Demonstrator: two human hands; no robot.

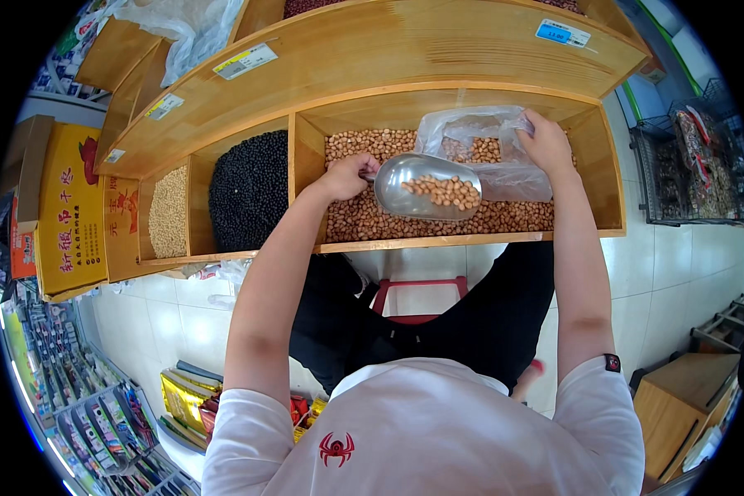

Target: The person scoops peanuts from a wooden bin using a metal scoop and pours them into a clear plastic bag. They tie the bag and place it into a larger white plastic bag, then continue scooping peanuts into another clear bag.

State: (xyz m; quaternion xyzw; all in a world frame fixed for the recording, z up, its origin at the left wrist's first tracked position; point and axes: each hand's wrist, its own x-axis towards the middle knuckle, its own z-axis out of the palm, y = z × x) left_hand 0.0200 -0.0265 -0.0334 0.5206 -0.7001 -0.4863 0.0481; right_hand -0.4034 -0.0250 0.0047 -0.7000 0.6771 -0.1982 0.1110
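My left hand [347,176] grips the handle of a metal scoop [392,192] with a small heap of shelled peanuts [449,191] in it. The scoop is level above the peanut bin, its mouth pointing right towards a clear plastic bag [449,121]. By its upper right edge my right hand [542,141] pinches the bag, which hangs open over the bin. Some peanuts show through the bag's film; whether any lie inside it I cannot tell. Beneath both, loose peanuts [359,223] cover the floor of the wooden compartment [601,180].
Left of the peanuts are compartments of black beans [251,186] and pale beans [168,214]. A raised wooden shelf front [409,53] with price tags runs behind. A yellow carton [71,211] stands at left, a wire basket [688,211] at right. A red stool [418,283] is below.
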